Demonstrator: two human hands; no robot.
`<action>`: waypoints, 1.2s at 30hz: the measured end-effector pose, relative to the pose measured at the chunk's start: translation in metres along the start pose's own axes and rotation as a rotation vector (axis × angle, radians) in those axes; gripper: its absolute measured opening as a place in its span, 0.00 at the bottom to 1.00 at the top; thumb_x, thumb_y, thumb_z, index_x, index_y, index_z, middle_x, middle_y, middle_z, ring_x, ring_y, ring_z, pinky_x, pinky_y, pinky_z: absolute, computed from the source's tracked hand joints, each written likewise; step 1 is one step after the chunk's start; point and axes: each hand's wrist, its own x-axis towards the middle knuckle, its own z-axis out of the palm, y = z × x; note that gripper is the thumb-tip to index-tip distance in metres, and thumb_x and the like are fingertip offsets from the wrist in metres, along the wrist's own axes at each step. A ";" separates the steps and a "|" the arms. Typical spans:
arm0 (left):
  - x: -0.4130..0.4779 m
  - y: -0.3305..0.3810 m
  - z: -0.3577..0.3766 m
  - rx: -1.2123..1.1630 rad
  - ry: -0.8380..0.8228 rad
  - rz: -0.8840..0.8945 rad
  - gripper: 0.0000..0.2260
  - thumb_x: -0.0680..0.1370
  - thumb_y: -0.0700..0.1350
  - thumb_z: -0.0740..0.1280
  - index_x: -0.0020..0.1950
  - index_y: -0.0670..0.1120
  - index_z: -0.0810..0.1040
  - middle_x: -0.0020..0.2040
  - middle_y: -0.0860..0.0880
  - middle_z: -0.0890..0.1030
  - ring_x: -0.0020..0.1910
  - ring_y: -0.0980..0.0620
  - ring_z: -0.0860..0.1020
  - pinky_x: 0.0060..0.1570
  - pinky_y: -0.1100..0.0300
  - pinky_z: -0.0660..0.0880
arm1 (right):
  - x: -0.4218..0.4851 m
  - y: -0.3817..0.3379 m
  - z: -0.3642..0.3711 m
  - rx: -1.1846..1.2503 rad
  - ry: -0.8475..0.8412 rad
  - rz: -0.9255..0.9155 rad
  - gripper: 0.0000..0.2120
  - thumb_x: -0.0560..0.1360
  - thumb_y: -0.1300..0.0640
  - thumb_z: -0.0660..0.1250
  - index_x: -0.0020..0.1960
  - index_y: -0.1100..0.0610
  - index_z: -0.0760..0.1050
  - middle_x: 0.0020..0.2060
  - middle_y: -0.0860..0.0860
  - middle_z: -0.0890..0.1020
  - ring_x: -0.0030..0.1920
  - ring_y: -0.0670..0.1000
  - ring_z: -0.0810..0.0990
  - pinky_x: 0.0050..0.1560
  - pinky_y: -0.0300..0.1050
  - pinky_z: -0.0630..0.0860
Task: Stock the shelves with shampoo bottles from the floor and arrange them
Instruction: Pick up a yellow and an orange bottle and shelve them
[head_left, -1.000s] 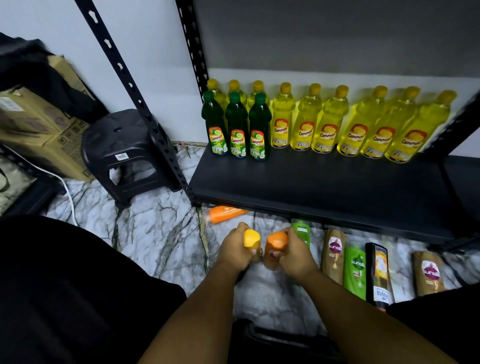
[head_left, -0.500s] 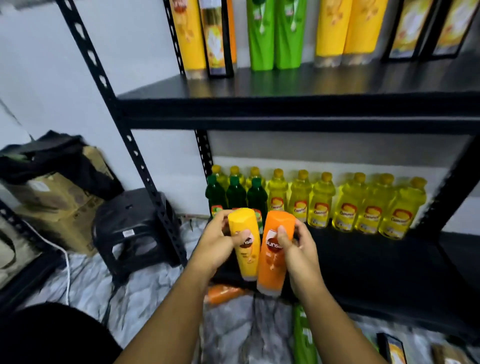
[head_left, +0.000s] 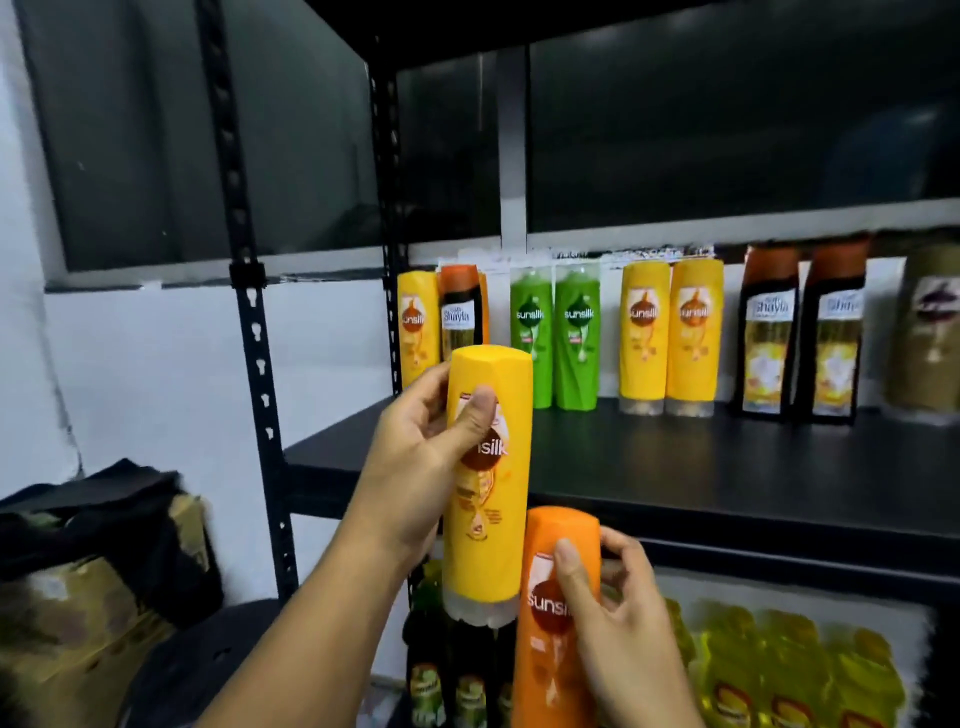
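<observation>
My left hand (head_left: 415, 457) grips a yellow Sunsilk shampoo bottle (head_left: 488, 499), held upright in front of the black shelf (head_left: 701, 467). Lower and to the right, my right hand (head_left: 618, 623) grips an orange Sunsilk bottle (head_left: 545, 654), below the shelf's front edge. At the back of that shelf stand a yellow and a black bottle (head_left: 462, 312), two green bottles (head_left: 556, 338), two yellow bottles (head_left: 670, 332), two black Shayla bottles (head_left: 800, 332) and a brownish bottle (head_left: 924, 327) at the far right.
Bare shelf surface lies in front of the row. A black upright post (head_left: 254, 364) stands left of the shelf. Green and yellow dish-soap bottles (head_left: 779, 670) fill the shelf below. Cardboard boxes (head_left: 78, 623) and a black stool (head_left: 208, 670) sit lower left.
Both hands lifted the two bottles from the floor up to the middle shelf. The yellow bottle has risen above the orange one, and my view has tilted upward.
</observation>
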 end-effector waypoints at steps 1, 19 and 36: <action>0.005 0.007 0.000 -0.010 -0.015 0.010 0.19 0.75 0.53 0.69 0.64 0.49 0.78 0.56 0.47 0.86 0.56 0.48 0.84 0.54 0.48 0.82 | 0.000 -0.005 0.001 -0.001 0.017 -0.004 0.23 0.66 0.37 0.70 0.57 0.44 0.73 0.47 0.45 0.85 0.43 0.43 0.85 0.43 0.43 0.81; 0.092 0.039 0.035 -0.095 0.015 0.087 0.07 0.81 0.49 0.68 0.59 0.58 0.77 0.51 0.59 0.86 0.50 0.56 0.86 0.43 0.57 0.82 | 0.107 -0.184 0.007 0.019 0.028 -0.520 0.16 0.75 0.39 0.68 0.59 0.42 0.70 0.54 0.44 0.83 0.53 0.45 0.84 0.54 0.53 0.82; 0.126 -0.038 0.007 0.388 -0.345 -0.181 0.35 0.74 0.53 0.75 0.76 0.59 0.60 0.66 0.59 0.76 0.66 0.55 0.75 0.69 0.48 0.72 | 0.173 -0.099 -0.021 -0.621 -0.346 -0.094 0.35 0.75 0.47 0.73 0.76 0.44 0.58 0.69 0.44 0.73 0.62 0.46 0.72 0.69 0.49 0.69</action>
